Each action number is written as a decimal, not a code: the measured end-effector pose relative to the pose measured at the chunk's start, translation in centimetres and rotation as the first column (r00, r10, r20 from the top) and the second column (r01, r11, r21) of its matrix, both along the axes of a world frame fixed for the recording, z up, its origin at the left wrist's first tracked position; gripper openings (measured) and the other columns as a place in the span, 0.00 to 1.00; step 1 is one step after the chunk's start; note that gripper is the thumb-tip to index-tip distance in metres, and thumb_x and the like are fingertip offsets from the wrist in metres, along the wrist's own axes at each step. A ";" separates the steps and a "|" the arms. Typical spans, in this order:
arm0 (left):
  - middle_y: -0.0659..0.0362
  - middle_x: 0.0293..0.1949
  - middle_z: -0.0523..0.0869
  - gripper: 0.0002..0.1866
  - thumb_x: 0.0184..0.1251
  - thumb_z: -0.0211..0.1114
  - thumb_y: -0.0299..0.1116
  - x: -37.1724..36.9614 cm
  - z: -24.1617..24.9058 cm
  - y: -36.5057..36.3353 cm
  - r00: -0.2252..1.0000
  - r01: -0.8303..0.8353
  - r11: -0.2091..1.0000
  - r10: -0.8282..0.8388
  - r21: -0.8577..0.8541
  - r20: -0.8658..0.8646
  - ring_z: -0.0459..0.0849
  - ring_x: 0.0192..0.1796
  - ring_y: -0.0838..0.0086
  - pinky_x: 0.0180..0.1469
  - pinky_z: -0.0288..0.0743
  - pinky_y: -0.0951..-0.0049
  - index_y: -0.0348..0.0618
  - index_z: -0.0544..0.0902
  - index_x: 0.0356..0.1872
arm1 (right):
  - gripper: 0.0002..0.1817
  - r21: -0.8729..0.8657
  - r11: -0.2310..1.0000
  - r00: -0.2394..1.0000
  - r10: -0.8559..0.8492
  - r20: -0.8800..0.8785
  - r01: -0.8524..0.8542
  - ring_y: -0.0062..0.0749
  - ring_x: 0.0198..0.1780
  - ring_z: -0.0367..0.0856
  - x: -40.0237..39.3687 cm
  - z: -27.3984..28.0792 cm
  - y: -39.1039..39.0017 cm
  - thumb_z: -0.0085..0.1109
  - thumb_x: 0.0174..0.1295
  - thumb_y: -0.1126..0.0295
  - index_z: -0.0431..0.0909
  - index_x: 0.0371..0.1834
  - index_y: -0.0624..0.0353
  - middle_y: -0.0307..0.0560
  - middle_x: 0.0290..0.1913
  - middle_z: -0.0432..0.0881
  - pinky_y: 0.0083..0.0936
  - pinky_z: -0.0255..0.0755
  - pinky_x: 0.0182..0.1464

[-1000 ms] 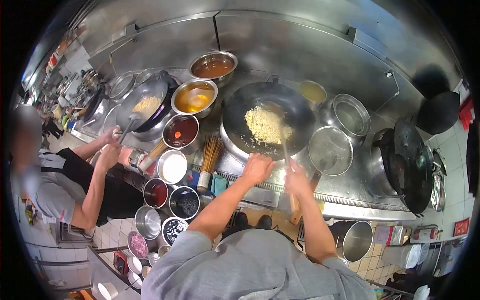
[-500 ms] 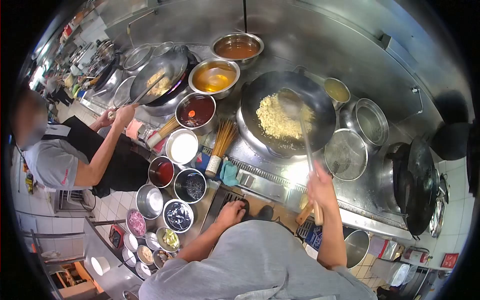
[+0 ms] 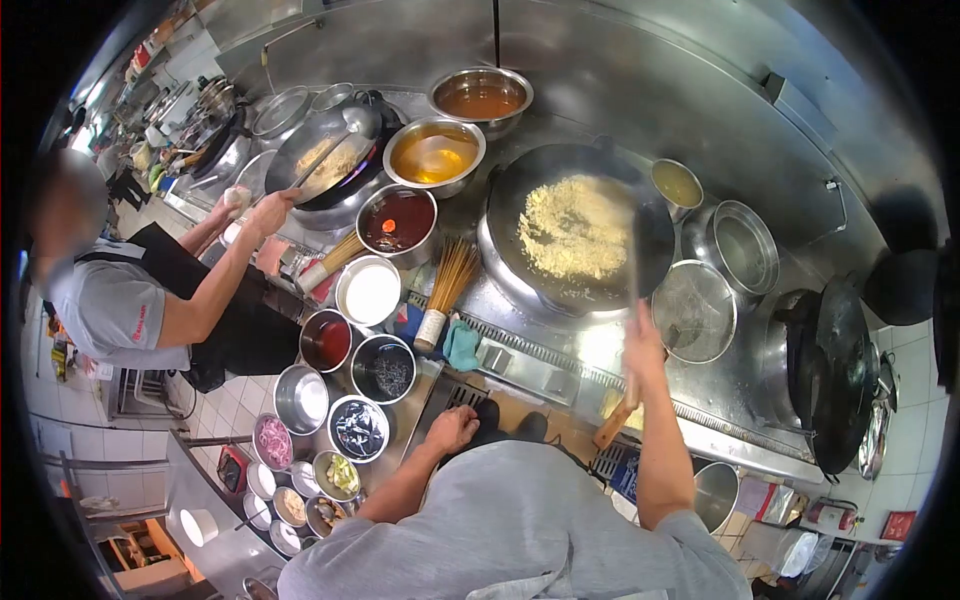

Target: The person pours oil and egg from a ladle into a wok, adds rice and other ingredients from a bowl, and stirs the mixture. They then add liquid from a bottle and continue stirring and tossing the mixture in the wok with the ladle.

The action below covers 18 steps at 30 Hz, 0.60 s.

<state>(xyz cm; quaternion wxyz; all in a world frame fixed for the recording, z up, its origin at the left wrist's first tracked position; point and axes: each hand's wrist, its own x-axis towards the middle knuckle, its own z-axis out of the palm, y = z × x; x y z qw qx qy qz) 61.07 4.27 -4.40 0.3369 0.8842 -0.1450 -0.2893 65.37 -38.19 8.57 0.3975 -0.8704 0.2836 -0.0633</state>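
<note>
My right hand (image 3: pixel 645 352) is closed around the wooden handle of a long-handled metal wok ladle (image 3: pixel 635 250). The ladle's head is smeared by motion at the right side of a large black wok (image 3: pixel 540 285). Pale yellow fried rice (image 3: pixel 570 235), apparently with egg, lies spread in the wok, thickest at the left and middle. Low in front of my body, beside the stove's front edge, is my left hand (image 3: pixel 452 428). Its fingers are loosely curled, and nothing shows in them.
A co-worker (image 3: pixel 130 290) at the left stirs another wok (image 3: pixel 310 190). Between the woks stand bowls of oil (image 3: pixel 433 155), dark red sauce (image 3: pixel 397 218) and white powder (image 3: pixel 370 292), plus a bamboo brush (image 3: pixel 445 290). A round strainer (image 3: pixel 693 312) lies to the right.
The ladle has swung right across the wok, from over the rice to its right side. The rice has spread, and my right hand has shifted slightly right. My left hand stays low.
</note>
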 end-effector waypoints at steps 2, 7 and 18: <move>0.43 0.45 0.91 0.18 0.73 0.65 0.45 -0.5 -1.7 1.2 0.998 -0.017 0.999 0.018 0.029 -0.056 0.90 0.51 0.47 0.56 0.82 0.50 0.39 0.86 0.49 | 0.33 0.305 0.950 0.989 -0.020 -0.150 0.065 0.32 0.26 0.81 -2.0 2.7 3.1 0.56 0.78 0.61 0.63 0.85 0.49 0.54 0.28 0.81 0.37 0.77 0.37; 0.41 0.45 0.92 0.18 0.72 0.65 0.46 -1.6 -3.5 4.8 0.999 0.000 0.985 0.008 0.172 -0.048 0.90 0.50 0.45 0.56 0.83 0.49 0.39 0.87 0.47 | 0.32 0.354 0.934 0.978 0.113 -0.177 -0.044 0.25 0.21 0.75 -9.5 8.3 6.3 0.55 0.80 0.62 0.62 0.86 0.48 0.40 0.24 0.77 0.29 0.72 0.26; 0.41 0.46 0.92 0.19 0.73 0.66 0.44 0.1 -5.3 3.7 0.999 -0.028 0.998 0.025 0.061 0.042 0.90 0.51 0.44 0.57 0.83 0.50 0.38 0.86 0.52 | 0.30 -0.245 0.968 0.948 0.123 0.293 -0.050 0.26 0.23 0.77 3.6 -2.0 -6.1 0.56 0.79 0.61 0.67 0.83 0.49 0.43 0.29 0.82 0.31 0.77 0.30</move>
